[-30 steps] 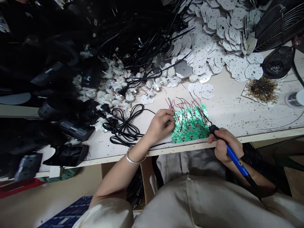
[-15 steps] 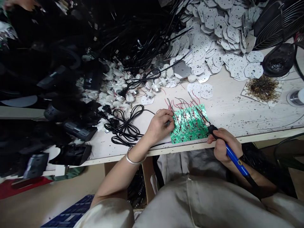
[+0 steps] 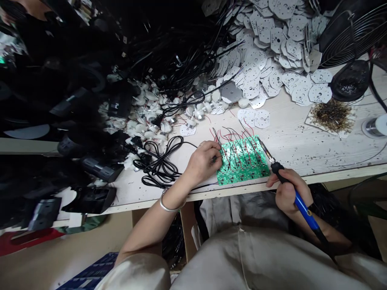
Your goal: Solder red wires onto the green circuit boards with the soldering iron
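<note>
A green circuit board panel (image 3: 243,175) lies at the bench's front edge, with several red and black wires (image 3: 231,155) across it and past its far side. My left hand (image 3: 205,161) is closed at the panel's left edge; a small dark thing shows between its fingers, too hidden to name. My right hand (image 3: 292,189) grips a soldering iron (image 3: 305,209) with a blue handle. Its tip points at the panel's far right corner; whether it touches, I cannot tell. A coiled black cable (image 3: 161,161) lies left of my left hand, one strand running behind that hand.
White plates (image 3: 254,68) are heaped at the back, beside small white round parts (image 3: 148,117) with wires. Black housings (image 3: 96,167) crowd the left. Farther right are a brown-littered pad (image 3: 331,117), a solder spool (image 3: 375,127) and a black fan (image 3: 356,36). Bits of debris dot the bench (image 3: 290,141).
The soldering iron's tip has shifted right, from among the wires to the panel's far right corner, and my right hand moved slightly right with it. My left hand has stayed at the panel's left edge.
</note>
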Demonstrator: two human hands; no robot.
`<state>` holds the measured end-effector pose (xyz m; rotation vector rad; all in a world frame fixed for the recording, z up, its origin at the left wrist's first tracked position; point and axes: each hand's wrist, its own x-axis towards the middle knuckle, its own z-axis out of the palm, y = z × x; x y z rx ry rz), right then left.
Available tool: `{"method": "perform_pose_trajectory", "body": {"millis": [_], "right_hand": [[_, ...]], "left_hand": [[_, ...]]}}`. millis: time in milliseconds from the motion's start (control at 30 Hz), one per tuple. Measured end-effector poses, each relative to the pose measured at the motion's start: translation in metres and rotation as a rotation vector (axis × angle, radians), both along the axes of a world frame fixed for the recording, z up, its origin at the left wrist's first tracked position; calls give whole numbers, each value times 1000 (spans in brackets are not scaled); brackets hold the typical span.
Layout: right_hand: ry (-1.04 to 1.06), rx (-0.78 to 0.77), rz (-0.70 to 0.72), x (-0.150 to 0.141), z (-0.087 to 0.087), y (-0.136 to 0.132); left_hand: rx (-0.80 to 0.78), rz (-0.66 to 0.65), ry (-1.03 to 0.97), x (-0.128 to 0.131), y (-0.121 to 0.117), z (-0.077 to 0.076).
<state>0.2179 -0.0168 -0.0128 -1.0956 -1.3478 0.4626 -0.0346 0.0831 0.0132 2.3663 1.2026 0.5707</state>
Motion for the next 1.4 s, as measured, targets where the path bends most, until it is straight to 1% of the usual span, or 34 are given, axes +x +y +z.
{"method": "perform_pose_trajectory", "body": {"millis": [67,133,200,233,267,300,333,400,433,467,533,567,600,633,700,733,800,833,867,900,933,1000,1067,1100,1133,1200,1233,1300,1367,1400], "right_hand": [[56,-2,-14,-1,-4,0],[84,12,-22,-2,-7,2],[33,48,-24,-2,-9,4],[-12,58,-21,-2,-10,4],[-60,65,-21,-2,-10,5],[-107,76,-26,-2,-11,6],[-150,83,-31,-3,-11,6],[-215,87,-34,-3,-11,7],[-236,91,-33,-4,-11,7],[-251,97,-30,-4,-10,7],[-268,117,-35,-6,-8,9],[-273,130,-42,-6,-7,9],[-278,138,-48,-6,-5,9],[-284,137,-49,-6,-5,10],[-286,130,-45,-6,-4,10],[-280,125,-43,-5,-5,9],[-258,119,-45,-4,-7,8],[-244,119,-49,-4,-8,7],[-234,116,-48,-4,-9,7],[-229,110,-45,-3,-10,6],[-229,105,-40,-3,-10,6],[-246,98,-32,-2,-10,6],[-262,102,-32,-1,-11,6],[-263,107,-39,0,-11,6],[-265,110,-43,0,-12,6],[-277,104,-40,1,-13,6],[-291,99,-34,2,-12,5],[-327,95,-17,2,-10,5],[-357,94,2,1,-5,4],[-367,93,13,0,-3,4]], "left_hand": [[23,-16,42,0,-1,3],[31,-54,83,-1,-1,8],[3,-109,72,-2,6,15],[-3,-109,35,-3,13,18],[16,-76,-9,-5,23,20],[71,-7,-50,-8,37,20],[150,97,-76,-12,53,19],[335,318,-28,-21,89,12],[356,389,36,-25,108,8],[338,423,108,-30,125,4],[257,403,230,-38,151,1],[227,365,262,-41,158,4],[216,319,272,-44,161,10],[234,269,268,-47,159,18],[313,177,247,-54,141,44],[370,136,248,-59,126,58],[405,99,253,-72,91,84],[433,91,269,-80,72,93],[453,92,280,-88,55,98],[445,90,284,-97,38,98],[402,72,289,-105,24,94],[283,44,278,-118,1,78],[192,46,268,-121,-14,58],[178,62,259,-118,-19,49],[176,82,239,-110,-23,44],[174,99,155,-86,-30,38],[158,82,98,-70,-33,36],[107,-1,-4,-38,-38,33],[91,-43,-37,-11,-41,26],[89,-39,-26,0,-42,21]]}}
